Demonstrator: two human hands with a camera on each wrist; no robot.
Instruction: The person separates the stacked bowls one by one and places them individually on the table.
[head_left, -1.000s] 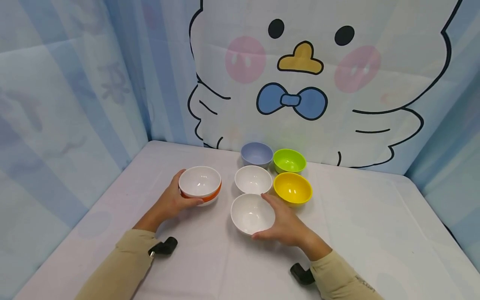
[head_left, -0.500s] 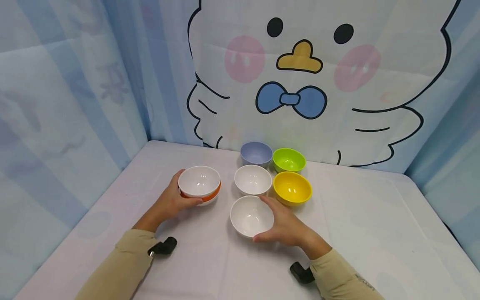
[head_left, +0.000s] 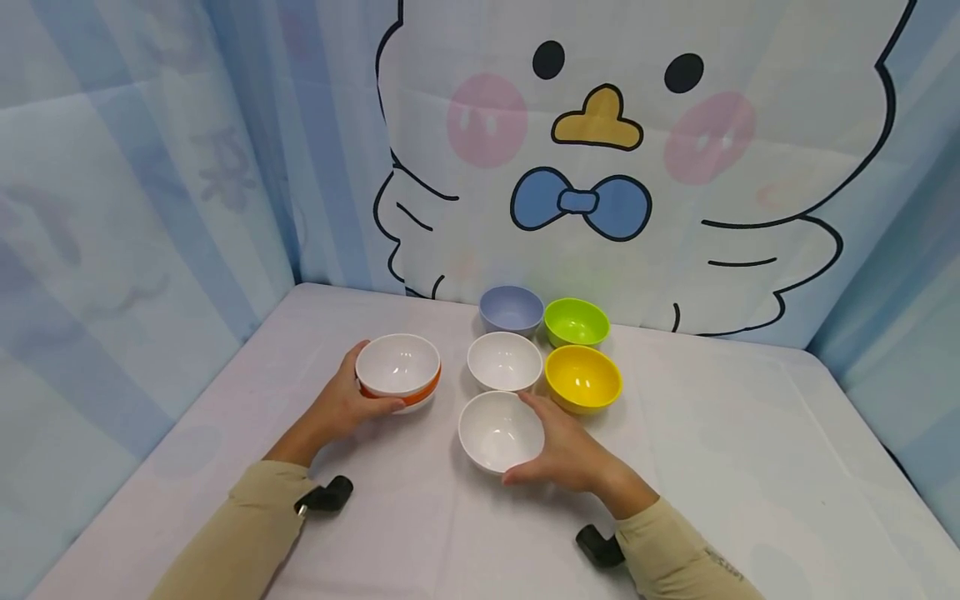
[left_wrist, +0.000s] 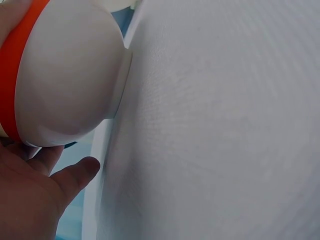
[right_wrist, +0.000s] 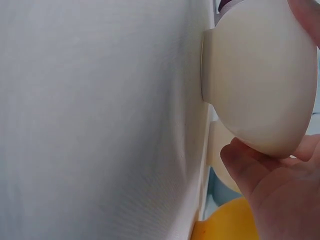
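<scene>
On the left of the head view, my left hand grips a stack of nested bowls by its side. The top bowl is white, with an orange bowl showing as a band beneath it. In the left wrist view, a lower white bowl with a foot ring sits under the orange band. My right hand holds a single white bowl, thumb at the near side and fingers at the far side. Its foot is close over the cloth in the right wrist view, where the fingers press its wall.
Right behind the right hand's bowl stands another white bowl. A yellow bowl is beside it, near my right fingers. Farther back are a blue-violet bowl and a lime green bowl. A pale cloth covers the table; patterned curtains enclose it.
Over the last second, my right hand has drawn its white bowl slightly toward me, away from the white bowl behind. The left hand and its stack have stayed put.
</scene>
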